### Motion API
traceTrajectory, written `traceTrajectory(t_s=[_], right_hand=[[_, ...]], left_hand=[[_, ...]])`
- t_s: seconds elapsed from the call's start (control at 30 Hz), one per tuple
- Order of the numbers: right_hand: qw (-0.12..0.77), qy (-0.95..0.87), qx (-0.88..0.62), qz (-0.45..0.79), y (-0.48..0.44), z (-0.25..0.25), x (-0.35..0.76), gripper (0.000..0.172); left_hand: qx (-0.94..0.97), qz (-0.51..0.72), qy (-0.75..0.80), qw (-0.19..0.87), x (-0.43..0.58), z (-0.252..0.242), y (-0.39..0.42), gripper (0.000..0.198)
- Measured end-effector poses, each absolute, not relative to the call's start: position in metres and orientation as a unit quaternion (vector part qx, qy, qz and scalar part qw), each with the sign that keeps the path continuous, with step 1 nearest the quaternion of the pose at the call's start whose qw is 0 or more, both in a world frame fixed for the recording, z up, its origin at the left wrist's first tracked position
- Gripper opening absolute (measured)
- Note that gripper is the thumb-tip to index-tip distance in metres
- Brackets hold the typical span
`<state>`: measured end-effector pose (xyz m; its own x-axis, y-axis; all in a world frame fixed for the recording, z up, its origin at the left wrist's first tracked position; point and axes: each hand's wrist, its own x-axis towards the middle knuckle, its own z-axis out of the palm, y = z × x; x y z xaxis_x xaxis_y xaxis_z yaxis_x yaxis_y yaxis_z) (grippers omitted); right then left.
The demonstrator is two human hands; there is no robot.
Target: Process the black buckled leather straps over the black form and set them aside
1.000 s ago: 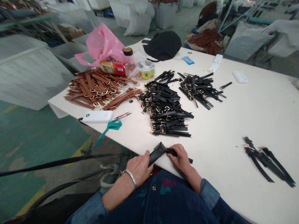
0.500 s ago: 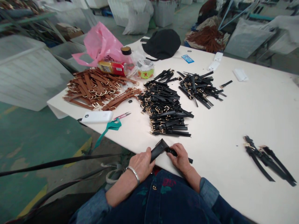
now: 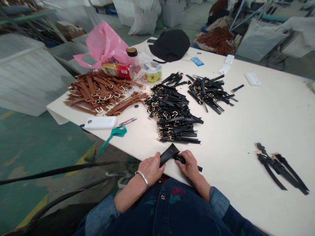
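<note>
**Inspector:** What is in hand, and where is it located?

**Clerk:** A black leather strap (image 3: 169,154) is held at the near edge of the white worktable (image 3: 248,121); its wide part is raised at a tilt, and its narrow tail is laid on the tabletop to the right of the hands.

**Inspector:** State of the fingers?

**Clerk:** The left hand (image 3: 151,168) is closed around the wide part, with a silver bangle (image 3: 142,179) worn on the wrist; the right hand (image 3: 189,166) is closed on the narrower part, the fingers gripping it just beside the wide part; the two hands are close together, and neither is open.

**Inspector:** What is found around them?

**Clerk:** A pile of black buckled straps (image 3: 176,114) is placed directly ahead of the hands; a second black pile (image 3: 209,93) is placed beyond it; a small group of black straps (image 3: 278,165) is set well apart to the right; pink-handled snips (image 3: 128,121), a green ribbon (image 3: 118,131) and a white power bank (image 3: 100,122) are located ahead and to the left; brown leather straps with gold buckles (image 3: 94,93) are heaped further left.
</note>
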<state>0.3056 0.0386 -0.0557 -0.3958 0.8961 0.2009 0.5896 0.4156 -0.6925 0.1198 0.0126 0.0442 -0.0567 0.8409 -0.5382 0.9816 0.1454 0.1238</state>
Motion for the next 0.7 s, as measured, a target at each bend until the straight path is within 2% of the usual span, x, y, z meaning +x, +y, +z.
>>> traceTrajectory(t_s=[0.33,0.7], right_hand=[[0.271,-0.791,-0.470,0.282,0.039,-0.053,0.306,0.011],[0.286,-0.792,-0.462,0.280,0.040,-0.054,0.306,0.014]], left_hand=[[0.661,-0.151,0.686,0.263,0.097,0.042,-0.015,0.029],[0.650,-0.133,0.706,0.248,0.114,0.038,0.012,0.031]])
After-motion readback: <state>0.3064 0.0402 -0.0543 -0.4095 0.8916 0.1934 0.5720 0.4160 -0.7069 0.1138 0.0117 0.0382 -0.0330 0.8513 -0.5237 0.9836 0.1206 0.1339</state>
